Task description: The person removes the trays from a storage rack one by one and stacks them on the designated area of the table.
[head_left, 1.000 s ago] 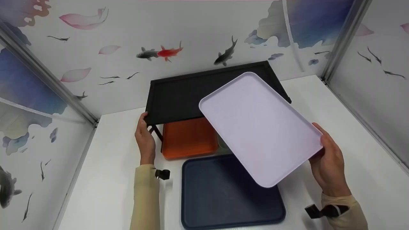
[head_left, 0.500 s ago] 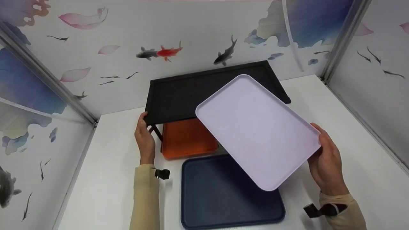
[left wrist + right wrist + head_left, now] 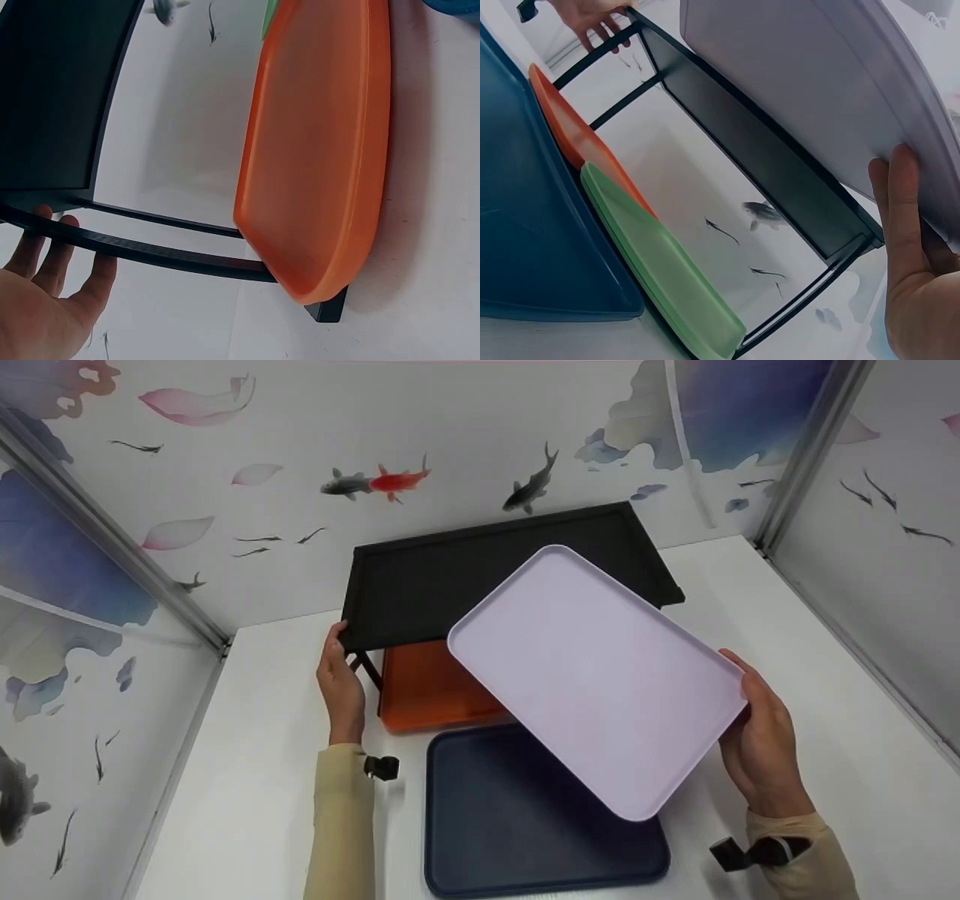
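My right hand (image 3: pixel 761 735) grips the right-hand corner of a pale lavender tray (image 3: pixel 600 682), thumb on top and fingers beneath. The tray is tilted and raised, overlapping the front of a black rack (image 3: pixel 435 592). My left hand (image 3: pixel 341 686) holds the rack's left edge, its fingers around the side bar in the left wrist view. Beneath the rack's top sits an orange tray (image 3: pixel 435 686), partly hidden by the lavender one. Beside it, a green tray (image 3: pixel 660 262) shows in the right wrist view; at least one more edge lies under it.
A dark blue tray (image 3: pixel 517 817) lies flat on the white table (image 3: pixel 247 780) in front of the rack, partly under the raised lavender tray. Painted walls (image 3: pixel 465 427) with metal corner posts (image 3: pixel 810 450) close in the back and sides.
The lavender tray and my right hand have shifted a little left and toward me, covering more of the orange tray. My left hand and the rack stay in place.
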`<state>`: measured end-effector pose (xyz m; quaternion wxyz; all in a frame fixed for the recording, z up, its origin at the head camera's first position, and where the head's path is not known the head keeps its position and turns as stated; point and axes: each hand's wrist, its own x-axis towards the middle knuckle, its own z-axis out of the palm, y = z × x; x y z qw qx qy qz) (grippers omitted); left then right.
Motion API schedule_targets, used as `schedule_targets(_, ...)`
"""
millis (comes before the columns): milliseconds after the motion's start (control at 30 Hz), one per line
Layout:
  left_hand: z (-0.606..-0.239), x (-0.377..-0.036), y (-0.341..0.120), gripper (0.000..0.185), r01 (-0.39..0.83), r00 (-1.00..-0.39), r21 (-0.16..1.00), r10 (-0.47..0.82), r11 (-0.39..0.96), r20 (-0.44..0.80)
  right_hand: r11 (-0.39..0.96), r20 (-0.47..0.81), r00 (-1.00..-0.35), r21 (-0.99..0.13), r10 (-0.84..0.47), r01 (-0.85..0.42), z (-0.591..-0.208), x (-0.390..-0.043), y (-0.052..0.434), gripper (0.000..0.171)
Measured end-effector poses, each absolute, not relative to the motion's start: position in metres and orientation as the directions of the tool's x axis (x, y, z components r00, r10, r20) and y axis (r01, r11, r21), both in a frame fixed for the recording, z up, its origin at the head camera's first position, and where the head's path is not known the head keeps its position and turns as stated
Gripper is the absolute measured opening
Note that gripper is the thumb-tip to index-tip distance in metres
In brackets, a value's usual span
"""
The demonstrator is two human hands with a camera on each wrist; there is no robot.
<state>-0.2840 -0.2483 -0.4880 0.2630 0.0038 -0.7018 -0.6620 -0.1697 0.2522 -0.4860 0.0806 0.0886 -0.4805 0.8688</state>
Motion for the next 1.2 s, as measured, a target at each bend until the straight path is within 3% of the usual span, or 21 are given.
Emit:
schedule_targets(400, -0.464, -0.265, -0.235, 0.045, 0.326, -0.873, 0.940, -0.349, 0.105, 0.342, -0.506, 0.186, -0.980, -0.840, 0.068, -0.195, -0.485, -0.172, 0.249, 0.048)
schedule_targets(733, -0.489, -0.284, -0.248, 0.046, 0.343, -0.858, 0.931, -0.363, 0.121, 0.363, -0.523, 0.168, -0.985, -0.837, 0.038, -0.163, -0.486, -0.175, 0.251, 0.048)
schedule_targets(1200, -0.489, -0.283, -0.247, 0.048, 0.348, -0.854, 0.926, -0.358, 0.147, 0.378, -0.466, 0.142, -0.989, -0.874, 0.029, -0.139, -0.486, -0.175, 0.250, 0.047)
